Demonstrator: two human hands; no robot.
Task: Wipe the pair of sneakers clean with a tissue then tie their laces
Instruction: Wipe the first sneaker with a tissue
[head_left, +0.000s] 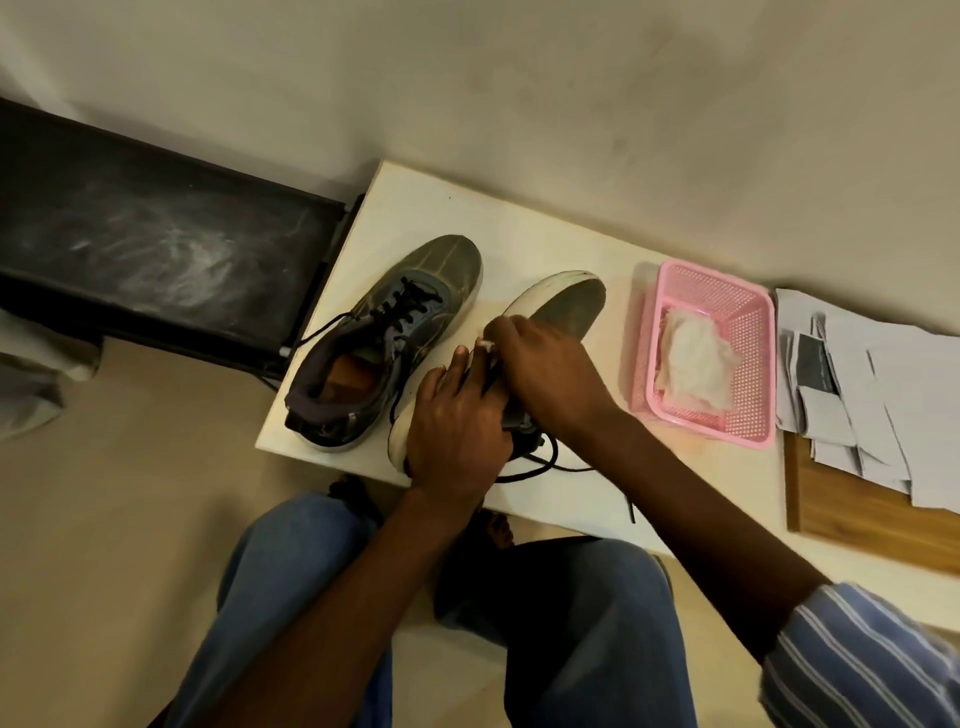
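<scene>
Your left hand (457, 431) grips the heel end of the right-side sneaker (561, 306) at frame centre, tipped on its side, white sole edge facing left. Your right hand (545, 369) pinches a small white tissue (488, 344) against that sole edge, fingers curled. The other sneaker (384, 338) stands upright just left, black laces loose. The pink perforated plastic basket (727, 332) to the right holds crumpled tissues. Papers (872, 384) sit at right edge on the white table (519, 234).
</scene>
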